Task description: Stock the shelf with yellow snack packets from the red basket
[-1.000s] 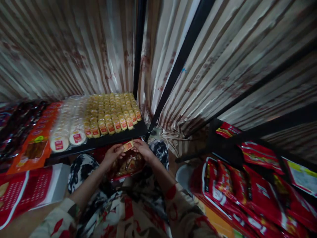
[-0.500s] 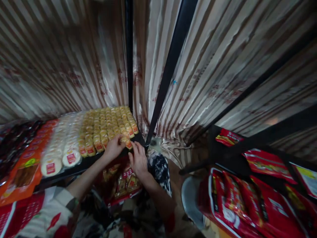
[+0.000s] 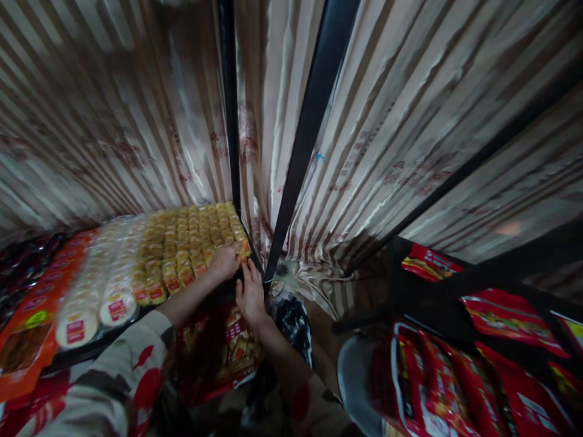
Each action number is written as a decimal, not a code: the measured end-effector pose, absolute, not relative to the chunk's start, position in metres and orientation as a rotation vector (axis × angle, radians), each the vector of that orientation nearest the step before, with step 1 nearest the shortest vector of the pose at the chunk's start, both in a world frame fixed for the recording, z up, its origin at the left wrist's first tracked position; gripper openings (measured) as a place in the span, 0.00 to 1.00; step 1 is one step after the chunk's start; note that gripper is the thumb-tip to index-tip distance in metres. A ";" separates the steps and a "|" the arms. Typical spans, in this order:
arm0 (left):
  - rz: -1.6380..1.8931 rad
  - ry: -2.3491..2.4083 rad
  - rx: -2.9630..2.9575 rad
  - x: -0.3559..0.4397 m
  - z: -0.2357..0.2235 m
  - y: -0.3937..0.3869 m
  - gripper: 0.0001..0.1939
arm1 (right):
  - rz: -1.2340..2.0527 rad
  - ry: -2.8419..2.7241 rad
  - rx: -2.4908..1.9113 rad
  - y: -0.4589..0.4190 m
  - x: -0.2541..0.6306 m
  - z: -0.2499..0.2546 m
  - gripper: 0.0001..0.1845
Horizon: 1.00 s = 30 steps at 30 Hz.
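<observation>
On the black shelf stand close rows of small yellow wrapped snack cakes (image 3: 184,243). My left hand (image 3: 225,262) reaches over the rows' near right end, its bent fingers closed round a yellow snack cake (image 3: 245,249) in the rightmost row. Just right of it, my right hand (image 3: 251,296) has its fingers stretched out, with the tips by the same cake and the thumb apart. Below my hands lies a red bag (image 3: 241,346) of wrapped snacks, partly covered by my arms.
Left on the shelf are white round packets (image 3: 76,329), an orange pack (image 3: 34,340) and dark packets (image 3: 27,273). A black post (image 3: 298,145) rises by the shelf corner before striped curtains (image 3: 387,121). At right, red packets (image 3: 514,315) sit near a pale stool (image 3: 359,376).
My left hand has moved a little forward and right, taking the cake from the front edge into the end of the rightmost row. My right hand has shifted only slightly.
</observation>
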<state>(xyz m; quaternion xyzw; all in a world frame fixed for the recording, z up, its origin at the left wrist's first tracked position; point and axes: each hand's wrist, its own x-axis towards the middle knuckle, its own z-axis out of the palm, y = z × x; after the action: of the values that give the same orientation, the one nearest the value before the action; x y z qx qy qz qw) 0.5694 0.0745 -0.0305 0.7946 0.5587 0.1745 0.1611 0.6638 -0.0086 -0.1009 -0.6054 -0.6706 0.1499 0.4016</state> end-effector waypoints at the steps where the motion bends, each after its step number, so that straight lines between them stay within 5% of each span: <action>1: 0.450 1.624 2.279 0.569 -0.031 0.075 0.16 | 0.386 -1.701 -1.522 -0.006 0.664 -0.103 0.29; 22: 0.262 1.628 2.412 0.574 -0.051 0.032 0.17 | 0.455 -1.685 -1.435 0.012 0.669 -0.124 0.31; 30: 0.439 1.485 2.446 0.534 -0.082 -0.022 0.19 | 0.523 -1.521 -1.413 -0.031 0.655 -0.130 0.19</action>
<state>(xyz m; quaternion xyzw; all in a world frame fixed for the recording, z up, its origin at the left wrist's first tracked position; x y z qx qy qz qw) 0.5340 -0.0221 -0.0822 0.8385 0.5090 0.1507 0.1233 0.6554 -0.0305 -0.1299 -0.5792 -0.6233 0.2142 0.4797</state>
